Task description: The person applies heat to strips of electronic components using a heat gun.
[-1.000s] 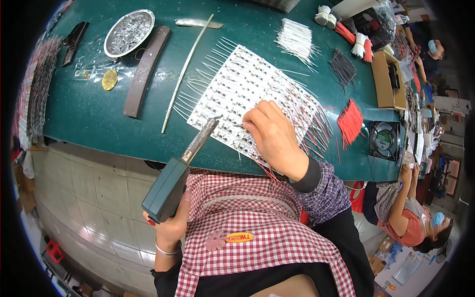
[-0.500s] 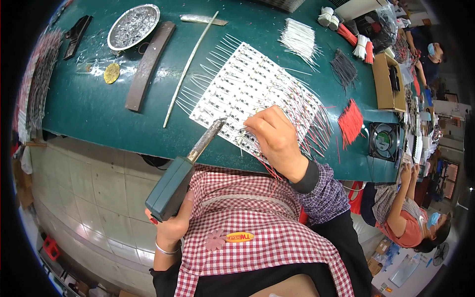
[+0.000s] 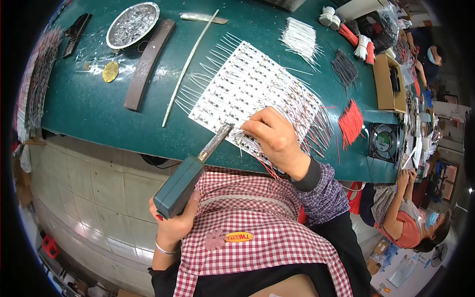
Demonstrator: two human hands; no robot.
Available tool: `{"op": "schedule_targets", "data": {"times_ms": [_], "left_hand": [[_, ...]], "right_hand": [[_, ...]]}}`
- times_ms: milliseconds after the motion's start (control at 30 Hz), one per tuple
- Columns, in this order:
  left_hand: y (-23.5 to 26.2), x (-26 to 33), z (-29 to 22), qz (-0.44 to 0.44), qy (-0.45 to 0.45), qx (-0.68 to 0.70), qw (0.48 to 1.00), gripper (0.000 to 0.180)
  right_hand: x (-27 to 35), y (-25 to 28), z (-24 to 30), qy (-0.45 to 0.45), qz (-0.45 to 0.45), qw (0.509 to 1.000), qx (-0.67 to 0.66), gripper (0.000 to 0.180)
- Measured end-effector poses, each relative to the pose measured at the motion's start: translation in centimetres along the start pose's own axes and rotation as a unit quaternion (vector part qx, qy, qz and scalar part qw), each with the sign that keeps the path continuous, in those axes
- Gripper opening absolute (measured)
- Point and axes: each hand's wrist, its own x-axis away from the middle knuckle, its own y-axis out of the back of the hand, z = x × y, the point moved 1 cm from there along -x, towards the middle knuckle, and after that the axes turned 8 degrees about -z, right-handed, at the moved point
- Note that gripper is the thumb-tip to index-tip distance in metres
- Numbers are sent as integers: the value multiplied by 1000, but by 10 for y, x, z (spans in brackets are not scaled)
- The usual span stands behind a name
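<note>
My left hand [image 3: 175, 220] is wrapped round the dark green handle of a soldering iron [image 3: 179, 185]. The iron's metal tip slants up and reaches over the near edge of a white circuit board panel [image 3: 228, 74]. Beside that tip, my right hand [image 3: 274, 136] is pinched closed low over the panel. What lies between its fingertips is too small to make out; a thin wire is likely but hidden. White wires fan out from the panel's far left edge, and red, white and dark wires [image 3: 316, 123] trail off its right side.
A metal bowl of solder scraps [image 3: 132, 25], a dark bar [image 3: 150, 64], a pale rod [image 3: 190, 64] and a yellow round pad [image 3: 110, 72] lie leftward. White [image 3: 300, 39], black [image 3: 345, 68] and red wire bundles [image 3: 351, 124] and a fan [image 3: 383, 142] stand right. Two people sit beyond.
The soldering iron in my left hand has moved a little to the right, its tip now closer to my right fingertips. My right hand has barely shifted.
</note>
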Motion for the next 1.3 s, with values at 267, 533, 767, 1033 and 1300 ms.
{"op": "schedule_targets", "data": {"times_ms": [267, 533, 767, 1033, 1300], "left_hand": [[-1, -6, -6, 10, 58, 37, 998, 17], [-1, -8, -8, 34, 84, 42, 995, 18], [2, -7, -6, 55, 95, 27, 994, 17], [2, 1, -1, -16, 89, 45, 995, 17], [5, -1, -4, -16, 50, 43, 998, 19]], "right_hand": [[0, 2, 5, -7, 24, 999, 28, 26], [0, 2, 4, 7, 40, 998, 50, 23], [-1, 0, 4, 13, 12, 999, 47, 38], [1, 0, 4, 13, 30, 998, 51, 22], [-1, 1, 14, 21, -21, 999, 40, 23]]}}
